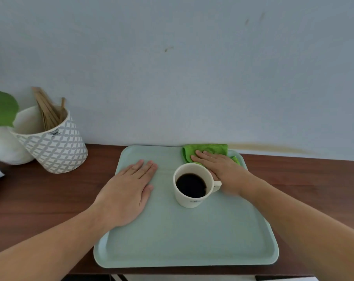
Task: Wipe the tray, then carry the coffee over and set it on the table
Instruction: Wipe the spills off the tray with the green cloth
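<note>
My left hand: spread flat on the tray, left side.
My right hand: spread flat, pressing the green cloth at the far right corner.
Coffee cup: between my hands.

one tray, one coffee cup, one green cloth, two hands

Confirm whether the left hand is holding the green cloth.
No. The left hand lies flat on the bare tray; the right hand presses the green cloth.
</note>
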